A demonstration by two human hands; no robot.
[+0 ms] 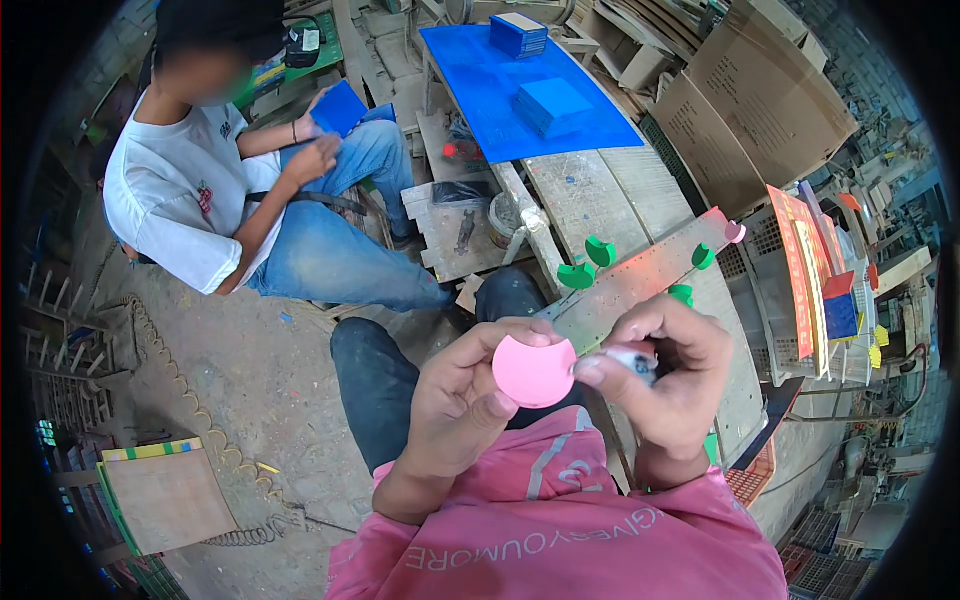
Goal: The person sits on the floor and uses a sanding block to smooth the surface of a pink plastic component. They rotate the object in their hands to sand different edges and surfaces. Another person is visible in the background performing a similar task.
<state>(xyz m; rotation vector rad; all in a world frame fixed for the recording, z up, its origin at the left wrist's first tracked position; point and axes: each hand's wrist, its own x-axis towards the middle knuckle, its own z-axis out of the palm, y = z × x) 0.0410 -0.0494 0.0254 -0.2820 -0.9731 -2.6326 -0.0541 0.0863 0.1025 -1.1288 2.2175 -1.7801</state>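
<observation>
My left hand [448, 400] grips a flat pink disc [533, 378] with a curved notch in its top edge, fingers behind it and thumb at its lower edge. Close by on the right, my right hand [672, 385] is closed around a small crumpled whitish piece [637, 362] with dark marks; its material is unclear. That hand's thumb and fingertips are at the disc's right edge. Beyond my hands, a speckled perforated strip [640, 265] lies on the wooden bench [590, 195]. Notched green pieces [577, 276] and a small pink piece [735, 232] sit along it.
At the left, a seated co-worker [190, 190] holds a blue board [340, 108]. Stacked blue boards [553, 107] stand on a blue sheet [470, 90] across the bench. Cardboard [750, 95] and a crate [765, 310] border the right. A coiled hose [190, 385] crosses the floor.
</observation>
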